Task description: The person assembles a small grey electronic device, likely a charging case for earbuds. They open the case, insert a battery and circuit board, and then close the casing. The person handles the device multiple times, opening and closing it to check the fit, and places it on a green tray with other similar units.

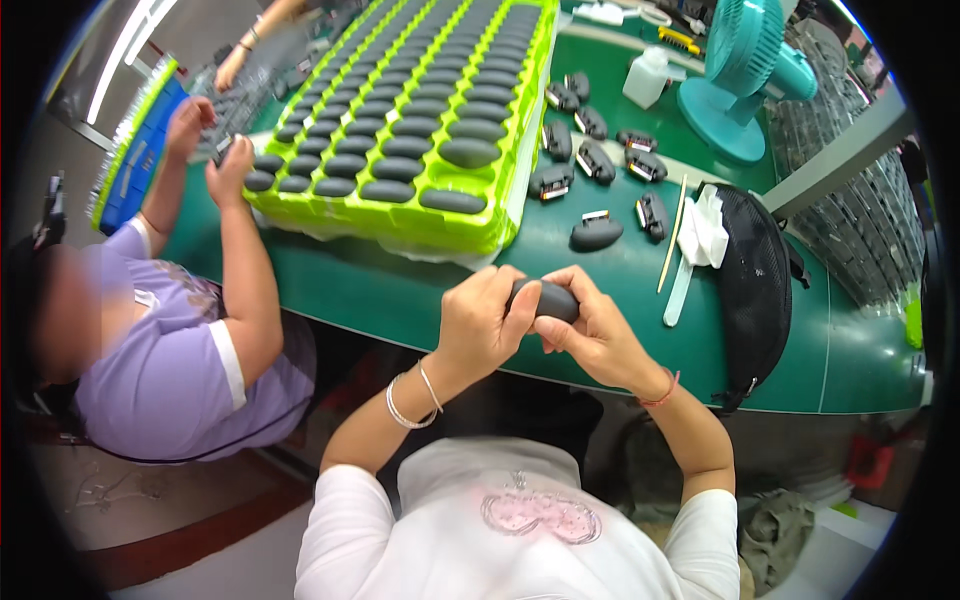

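Between my two hands, above the near edge of the green table, is a dark grey oval plastic casing (555,299). My left hand (487,318) grips its left end, thumb laid over the front. On the other end, my right hand (596,338) closes with thumb and fingers. Just beyond lies a similar dark casing (596,232) with a small light-coloured part standing behind it. Several more casings, such as one with visible inner parts (596,162), are scattered farther back. To the left, a bright green tray (375,218) holds rows of dark oval pieces.
A co-worker (190,350) in a lilac shirt sits at left, handling a small part. At right lie a wooden stick (672,235), a white tissue (703,232) and a black mesh pouch (755,290). A teal fan (735,85) and white bottle (646,78) stand behind; grey trays (845,190) are stacked far right.
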### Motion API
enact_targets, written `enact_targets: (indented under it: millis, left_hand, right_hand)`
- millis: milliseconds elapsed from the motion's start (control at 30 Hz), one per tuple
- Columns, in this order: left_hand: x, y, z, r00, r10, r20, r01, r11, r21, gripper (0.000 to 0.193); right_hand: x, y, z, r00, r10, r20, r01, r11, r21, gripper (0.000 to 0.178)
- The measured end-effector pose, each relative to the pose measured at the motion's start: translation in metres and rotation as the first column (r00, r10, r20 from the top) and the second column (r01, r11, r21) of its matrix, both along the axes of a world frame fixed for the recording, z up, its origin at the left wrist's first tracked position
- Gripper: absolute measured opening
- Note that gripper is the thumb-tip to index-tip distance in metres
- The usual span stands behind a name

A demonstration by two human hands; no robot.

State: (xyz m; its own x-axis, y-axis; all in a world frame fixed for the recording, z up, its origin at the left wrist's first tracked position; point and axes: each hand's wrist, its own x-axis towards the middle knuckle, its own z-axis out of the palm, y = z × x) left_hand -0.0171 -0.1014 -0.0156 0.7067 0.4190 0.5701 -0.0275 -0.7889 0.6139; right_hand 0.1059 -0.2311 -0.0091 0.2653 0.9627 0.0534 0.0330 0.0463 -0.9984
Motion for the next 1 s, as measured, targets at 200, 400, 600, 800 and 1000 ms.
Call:
enact_targets:
  millis: [200, 400, 600, 800, 1000]
  left_hand:
    - [-0.004, 0.000, 0.002, 0.996, -0.028, 0.083, 0.041, 0.987, -0.158, 0.020]
    - [-0.026, 0.012, -0.017, 1.000, 0.014, -0.023, -0.018, 0.983, -0.180, 0.011]
    - [-0.042, 0.021, -0.016, 0.998, -0.029, -0.054, 0.024, 0.996, -0.083, 0.012]
    - [-0.015, 0.105, 0.063, 0.999, 0.030, -0.019, -0.018, 0.885, 0.465, 0.023]
    - [0.006, 0.137, 0.063, 0.869, -0.177, -0.462, 0.227, 0.972, 0.056, 0.027]
  right_hand:
    - [0.018, 0.001, 0.045, 0.955, 0.116, 0.274, -0.066, 0.980, -0.188, 0.035]
    - [0.046, 0.059, 0.068, 0.810, -0.130, 0.571, 0.027, 0.982, 0.185, 0.032]
    - [0.042, 0.111, 0.066, 0.720, -0.217, 0.660, 0.029, 0.958, 0.284, 0.034]
    - [0.048, 0.107, 0.067, 0.832, -0.260, 0.489, 0.168, 0.960, 0.225, 0.034]
    - [0.051, 0.107, 0.063, 0.866, -0.227, 0.446, 0.162, 0.970, 0.181, 0.034]
